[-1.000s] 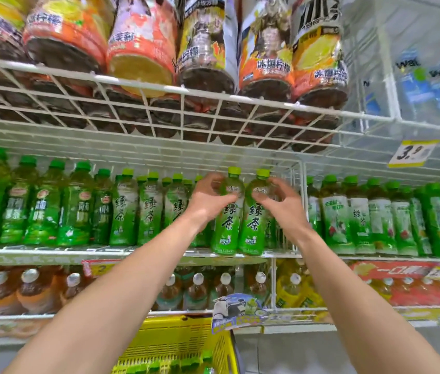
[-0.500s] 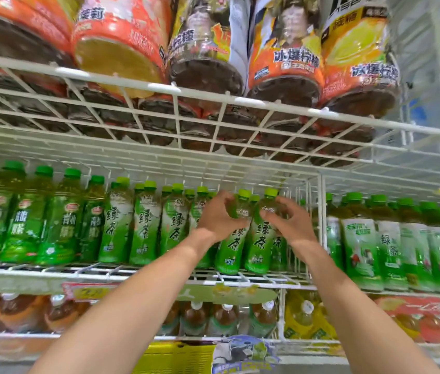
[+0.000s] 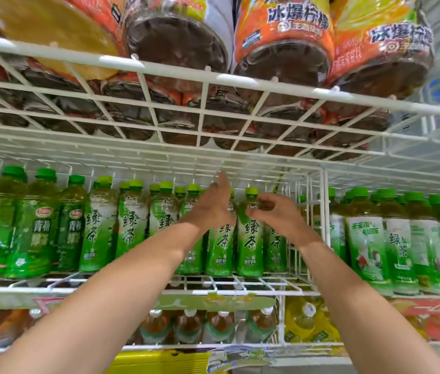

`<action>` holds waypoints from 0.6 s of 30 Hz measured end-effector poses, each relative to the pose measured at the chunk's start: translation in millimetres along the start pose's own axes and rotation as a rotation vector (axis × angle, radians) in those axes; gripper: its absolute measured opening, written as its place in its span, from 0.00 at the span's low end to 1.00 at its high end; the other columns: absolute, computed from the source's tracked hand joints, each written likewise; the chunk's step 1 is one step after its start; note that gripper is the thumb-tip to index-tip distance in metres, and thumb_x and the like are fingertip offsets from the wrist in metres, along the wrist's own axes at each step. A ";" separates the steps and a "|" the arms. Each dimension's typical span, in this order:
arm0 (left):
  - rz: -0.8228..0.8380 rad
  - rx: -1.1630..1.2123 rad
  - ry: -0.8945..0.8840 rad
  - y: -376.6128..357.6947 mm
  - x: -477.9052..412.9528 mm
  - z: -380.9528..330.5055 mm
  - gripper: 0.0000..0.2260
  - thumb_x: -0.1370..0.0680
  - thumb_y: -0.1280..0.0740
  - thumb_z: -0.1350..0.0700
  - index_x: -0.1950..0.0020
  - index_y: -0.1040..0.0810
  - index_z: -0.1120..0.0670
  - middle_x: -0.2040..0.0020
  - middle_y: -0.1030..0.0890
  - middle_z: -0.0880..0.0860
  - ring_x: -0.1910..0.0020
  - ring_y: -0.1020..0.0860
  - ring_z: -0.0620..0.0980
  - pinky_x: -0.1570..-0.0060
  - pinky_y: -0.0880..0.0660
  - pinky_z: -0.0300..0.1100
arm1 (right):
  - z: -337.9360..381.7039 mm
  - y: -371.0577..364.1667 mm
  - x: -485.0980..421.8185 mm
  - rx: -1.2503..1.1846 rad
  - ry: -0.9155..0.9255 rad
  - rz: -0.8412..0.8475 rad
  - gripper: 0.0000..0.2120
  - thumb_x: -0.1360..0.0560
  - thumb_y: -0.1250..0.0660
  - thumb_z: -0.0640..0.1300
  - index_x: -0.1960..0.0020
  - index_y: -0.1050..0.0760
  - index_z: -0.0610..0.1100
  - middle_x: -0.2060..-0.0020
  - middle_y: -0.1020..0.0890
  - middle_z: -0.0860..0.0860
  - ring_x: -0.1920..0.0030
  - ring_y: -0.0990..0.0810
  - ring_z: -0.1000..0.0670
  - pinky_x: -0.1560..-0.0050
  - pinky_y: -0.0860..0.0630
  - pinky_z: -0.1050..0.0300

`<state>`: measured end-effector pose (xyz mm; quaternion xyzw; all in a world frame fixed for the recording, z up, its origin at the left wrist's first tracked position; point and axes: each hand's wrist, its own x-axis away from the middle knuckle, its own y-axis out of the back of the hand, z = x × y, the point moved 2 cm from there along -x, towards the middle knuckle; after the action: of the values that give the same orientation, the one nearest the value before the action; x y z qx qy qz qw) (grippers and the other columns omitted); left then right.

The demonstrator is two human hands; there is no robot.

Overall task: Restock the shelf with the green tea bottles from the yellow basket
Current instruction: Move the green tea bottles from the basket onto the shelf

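Note:
Two green tea bottles stand side by side on the middle wire shelf [image 3: 240, 283], at the right end of a row of the same bottles. My left hand [image 3: 212, 209] is in front of the left bottle [image 3: 220, 249], its fingers straight and pointing up, covering the bottle's neck. My right hand [image 3: 275, 214] reaches in from the right, its curled fingers and thumb pinching the shoulder of the right bottle [image 3: 250, 238] just under its green cap. A strip of the yellow basket [image 3: 154, 360] shows at the bottom edge.
A white wire divider [image 3: 324, 225] stands right of the two bottles, with other green bottles [image 3: 367, 238] beyond it. Large orange-labelled bottles [image 3: 283, 44] lie on the wire shelf above. Brown tea bottles [image 3: 189, 327] fill the shelf below.
Both bottles have gone further back onto the shelf. My left hand has let go of its bottle and straightened its fingers. The view has tilted upward.

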<state>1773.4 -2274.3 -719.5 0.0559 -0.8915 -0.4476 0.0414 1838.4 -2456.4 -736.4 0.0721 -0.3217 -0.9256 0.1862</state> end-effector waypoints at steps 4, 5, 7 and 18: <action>0.051 -0.120 -0.013 10.0 -12.9 3.1 0.45 0.33 0.18 0.54 0.22 0.39 0.55 0.27 0.31 0.58 0.29 0.30 0.58 0.36 0.29 0.49 | 9.5 -0.9 -13.1 0.034 -0.005 0.048 0.37 0.35 0.17 0.49 0.30 0.29 0.51 0.46 0.18 0.53 0.46 0.18 0.52 0.43 0.21 0.51; 0.061 -0.132 -0.016 12.1 -15.8 4.2 0.43 0.33 0.18 0.53 0.24 0.37 0.55 0.29 0.30 0.57 0.31 0.29 0.58 0.40 0.29 0.47 | 12.4 -0.7 -15.8 0.057 0.008 0.066 0.37 0.34 0.17 0.47 0.29 0.30 0.51 0.45 0.18 0.52 0.46 0.18 0.52 0.42 0.20 0.50; 0.087 -0.156 -0.027 17.9 -21.2 7.7 0.41 0.32 0.18 0.52 0.25 0.36 0.55 0.29 0.29 0.57 0.32 0.28 0.57 0.45 0.30 0.45 | 18.4 -1.5 -21.4 0.164 0.064 0.095 0.32 0.34 0.18 0.45 0.33 0.26 0.50 0.48 0.16 0.54 0.48 0.17 0.53 0.41 0.20 0.48; 0.145 -0.123 -0.101 26.2 -21.1 20.4 0.43 0.30 0.19 0.49 0.21 0.39 0.53 0.23 0.34 0.56 0.27 0.32 0.57 0.31 0.31 0.52 | 13.6 -2.5 -28.7 0.143 0.083 0.084 0.28 0.35 0.17 0.44 0.37 0.22 0.49 0.51 0.15 0.52 0.50 0.16 0.53 0.44 0.20 0.53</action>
<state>1790.1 -2239.7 -711.2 -0.0342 -0.8650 -0.4996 0.0322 1860.7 -2435.6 -726.9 0.1100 -0.3817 -0.8878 0.2324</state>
